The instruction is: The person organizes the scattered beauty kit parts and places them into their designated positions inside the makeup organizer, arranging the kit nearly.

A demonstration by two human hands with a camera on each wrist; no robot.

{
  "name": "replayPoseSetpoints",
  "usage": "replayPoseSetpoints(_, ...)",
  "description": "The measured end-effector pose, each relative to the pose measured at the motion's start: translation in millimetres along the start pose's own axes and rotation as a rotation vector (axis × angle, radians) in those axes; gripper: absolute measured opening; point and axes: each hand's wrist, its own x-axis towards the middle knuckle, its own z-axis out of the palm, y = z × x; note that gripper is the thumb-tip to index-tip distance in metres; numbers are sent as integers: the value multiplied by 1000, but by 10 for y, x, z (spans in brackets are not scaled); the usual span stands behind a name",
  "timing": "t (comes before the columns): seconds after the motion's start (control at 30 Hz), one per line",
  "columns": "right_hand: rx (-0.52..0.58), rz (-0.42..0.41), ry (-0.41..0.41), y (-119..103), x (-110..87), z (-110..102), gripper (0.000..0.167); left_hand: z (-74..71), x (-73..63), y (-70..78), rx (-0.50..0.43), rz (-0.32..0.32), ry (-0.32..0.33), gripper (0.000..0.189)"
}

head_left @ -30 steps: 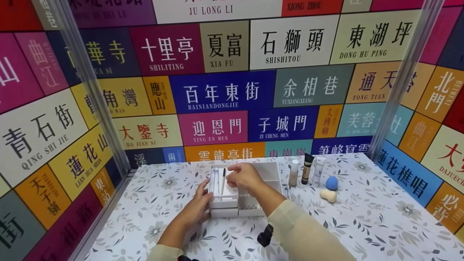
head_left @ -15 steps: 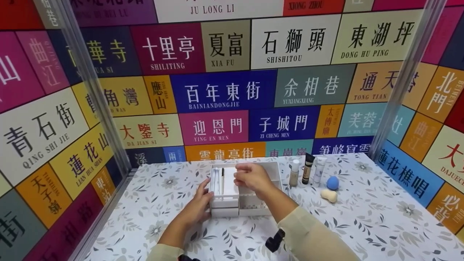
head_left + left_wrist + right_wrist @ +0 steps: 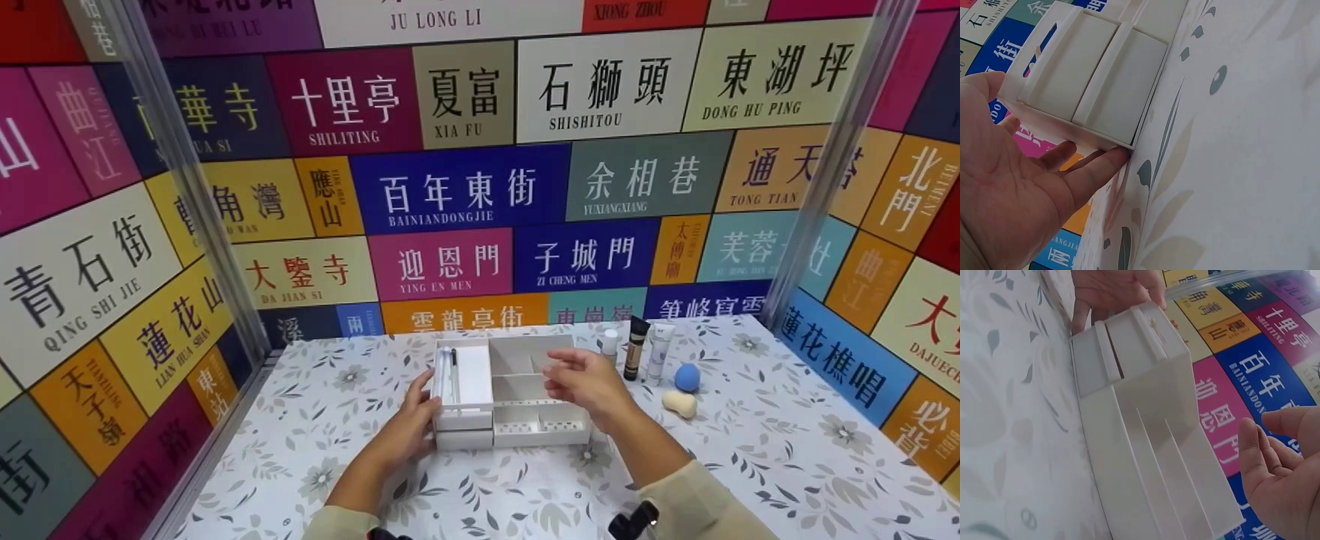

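Note:
A white organizer box with two small drawers on its left and divided compartments on its right stands on the table. In its top left tray lie a slim stick with a dark tip and thin pale sticks along the left wall. My left hand rests against the box's left side; in the left wrist view its extended fingers touch the side near the drawers. Over the right compartments hovers my right hand, fingers loosely bent. Nothing shows between them in the right wrist view.
Right of the box stand a pale-capped bottle, a black-and-tan tube and a white tube. A blue egg-shaped sponge and a cream sponge lie nearby on the floral tabletop.
My right hand has moved right, from the left tray to above the right compartments. The dark-tipped stick now lies further left in the tray. My left hand has stayed in place.

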Motion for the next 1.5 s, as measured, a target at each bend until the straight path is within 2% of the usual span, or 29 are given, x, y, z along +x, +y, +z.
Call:
replayPoseSetpoints(0.57,-67,57,63,76,-80,-606,52,-3,8,16,-6,-16,-5,67)
replayPoseSetpoints(1.13,-35,93,96,443,62,-818,56,15,-3,-5,-3,14,2,66)
replayPoseSetpoints(1.5,-117,180,115,689,144,-972,58,5,3,2,1,-2,-2,65)
